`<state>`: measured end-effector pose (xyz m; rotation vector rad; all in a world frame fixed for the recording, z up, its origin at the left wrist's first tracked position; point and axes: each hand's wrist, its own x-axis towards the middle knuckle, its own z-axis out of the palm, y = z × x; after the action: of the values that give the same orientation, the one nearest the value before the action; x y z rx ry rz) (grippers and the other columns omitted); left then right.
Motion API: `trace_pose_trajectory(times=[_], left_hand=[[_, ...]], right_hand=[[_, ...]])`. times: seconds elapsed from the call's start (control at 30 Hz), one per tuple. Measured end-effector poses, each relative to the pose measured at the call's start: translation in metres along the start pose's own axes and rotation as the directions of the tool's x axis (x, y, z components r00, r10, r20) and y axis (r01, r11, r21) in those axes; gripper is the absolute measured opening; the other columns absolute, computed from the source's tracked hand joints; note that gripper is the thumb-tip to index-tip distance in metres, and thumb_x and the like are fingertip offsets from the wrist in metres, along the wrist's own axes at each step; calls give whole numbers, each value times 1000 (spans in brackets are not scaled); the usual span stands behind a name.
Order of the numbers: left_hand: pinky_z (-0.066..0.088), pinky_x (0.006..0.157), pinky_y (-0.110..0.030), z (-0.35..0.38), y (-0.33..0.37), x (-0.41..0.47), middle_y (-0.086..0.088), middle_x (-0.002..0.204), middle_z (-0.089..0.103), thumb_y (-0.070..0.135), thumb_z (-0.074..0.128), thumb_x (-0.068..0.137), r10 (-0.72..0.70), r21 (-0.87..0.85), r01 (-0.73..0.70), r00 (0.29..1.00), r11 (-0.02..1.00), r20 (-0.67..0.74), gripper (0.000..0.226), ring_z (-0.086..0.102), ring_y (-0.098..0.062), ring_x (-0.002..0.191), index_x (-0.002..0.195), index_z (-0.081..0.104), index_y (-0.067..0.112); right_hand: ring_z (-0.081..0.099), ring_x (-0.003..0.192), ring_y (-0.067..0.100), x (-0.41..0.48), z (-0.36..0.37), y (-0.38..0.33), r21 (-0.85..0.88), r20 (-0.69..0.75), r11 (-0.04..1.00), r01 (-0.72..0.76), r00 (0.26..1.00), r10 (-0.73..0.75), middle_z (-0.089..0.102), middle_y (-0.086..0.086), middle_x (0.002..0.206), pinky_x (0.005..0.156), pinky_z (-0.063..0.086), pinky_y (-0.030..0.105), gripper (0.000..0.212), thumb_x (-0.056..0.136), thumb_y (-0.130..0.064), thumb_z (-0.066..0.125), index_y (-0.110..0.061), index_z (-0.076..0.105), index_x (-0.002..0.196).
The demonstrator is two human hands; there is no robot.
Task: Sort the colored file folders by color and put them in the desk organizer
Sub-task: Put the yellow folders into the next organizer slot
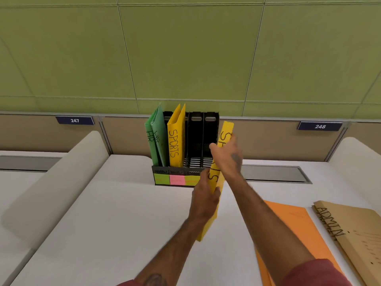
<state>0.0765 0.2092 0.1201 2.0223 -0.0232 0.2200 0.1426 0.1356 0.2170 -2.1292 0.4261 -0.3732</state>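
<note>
- Your desk organizer (186, 174) stands at the back of the white desk (123, 213), against the partition; two green folders marked HR (156, 139) already fill its leftmost slot.
- One yellow SPORTS folder (176, 139) stands in the next slot, just right of the green pair.
- The two black slots to the right show nothing in them.
- You hold a second yellow SPORTS folder (216, 178) on edge, just in front of the organizer's right end and not yet in any slot.
- Your left hand (204, 195) is closed around that folder's lower edge; your right hand (225, 155) rests on its upper part, fingers curled over the far face.
- Still lying on the desk to your right: an orange folder (296, 228) and a tan ADMIN folder (348, 234), near each other.
- My read: about halfway. This yellow one likely belongs with its twin; orange and tan remain.
- Coloured sticky labels (177, 179) mark the organizer's front, though their writing is too small to read.
</note>
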Motion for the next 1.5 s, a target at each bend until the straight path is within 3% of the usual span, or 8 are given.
trace_pose_trajectory(times=[0.13,0.27,0.37,0.5,0.67,0.9,1.1,1.5], left_hand=[[56,89,-37,-42,20,28,11,120,59,29,63,95,169,-23,-169,986,985,-3,54,60,-9,99,142,37,28],[45,102,-32,-61,16,31,8,143,52,65,49,91,290,-42,-288,953,957,83,70,51,-7,126,148,29,31],[39,109,-34,-86,12,59,2,148,46,60,45,95,348,21,-348,937,937,-18,65,43,-8,134,148,36,23],[31,115,-39,-130,3,120,-6,153,38,43,57,96,413,353,-358,906,865,-95,64,32,-20,141,150,33,18],[9,121,-49,-168,-13,181,-10,165,5,42,64,91,306,695,-290,946,658,105,92,0,-29,153,158,4,24],[0,119,-57,-179,-33,230,-12,165,-9,44,68,87,239,827,-305,947,472,213,101,-13,-32,152,157,-4,34],[-5,117,-60,-181,-52,253,-12,165,-6,44,66,86,243,846,-322,941,425,236,101,-11,-32,152,155,-7,39],[-1,122,-50,-187,-80,261,-13,163,14,42,64,87,376,828,-373,901,419,216,94,2,-32,152,154,1,27]], right_hand=[[51,61,11,4,-5,-70,184,-159,980,79,986,-50,54,-5,72,49,34,25,30,84,-23,63,-14,54,111],[46,55,11,0,-11,-77,245,-170,950,193,973,-154,52,-5,67,45,34,21,11,85,-16,61,-17,50,86],[41,49,8,6,-13,-88,245,-179,909,337,937,-299,50,-7,62,39,32,11,19,87,-15,62,-20,46,77],[38,47,5,18,3,-110,288,-205,860,421,905,-374,47,-10,58,41,33,13,27,85,-15,63,-25,42,71],[40,47,4,37,35,-132,347,-223,823,450,892,-394,48,-10,61,41,34,14,19,85,-15,63,-21,47,77],[47,46,-4,59,89,-146,358,-278,782,511,858,-433,48,-10,61,42,37,11,10,90,-11,62,-15,53,88],[47,46,2,88,134,-145,339,-389,792,507,842,-373,51,-11,60,49,44,13,28,89,-17,62,-7,61,116],[58,55,15,128,194,-124,353,-484,757,550,800,-355,51,-13,62,71,58,43,41,92,-28,61,-6,57,127]])
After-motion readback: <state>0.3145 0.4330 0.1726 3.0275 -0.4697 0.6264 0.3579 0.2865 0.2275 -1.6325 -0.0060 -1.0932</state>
